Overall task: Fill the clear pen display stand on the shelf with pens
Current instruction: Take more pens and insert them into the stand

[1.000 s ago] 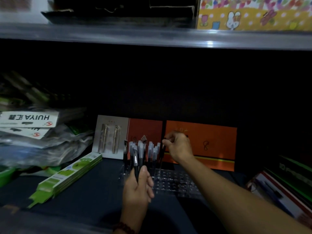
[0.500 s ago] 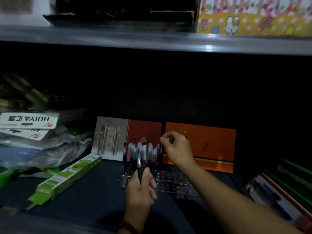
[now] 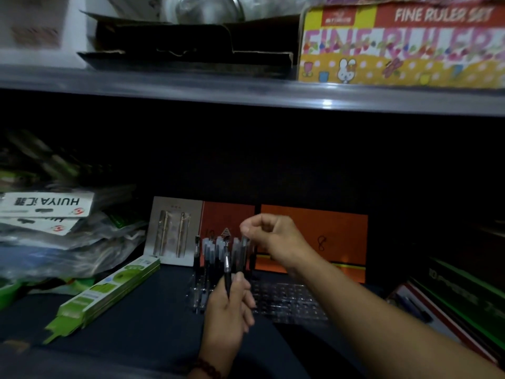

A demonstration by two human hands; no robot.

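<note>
Dark shelf, stand (image 3: 289, 299) beneath right hand (image 3: 273, 237), left hand (image 3: 229, 310) gripping pen (image 3: 227, 266)

The colourful box (image 3: 401, 45) reads "FINE RULER SET", the white packet (image 3: 46, 205) "HUIYA".

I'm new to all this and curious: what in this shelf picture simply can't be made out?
Head view, all dim.
1. Whether the right hand pinches anything: its fingertips are blurred.
2. How many holes of the clear stand are filled: the left hand and its black pen cover some.
3. The green box at right: print blurred, cut by the edge.
</note>
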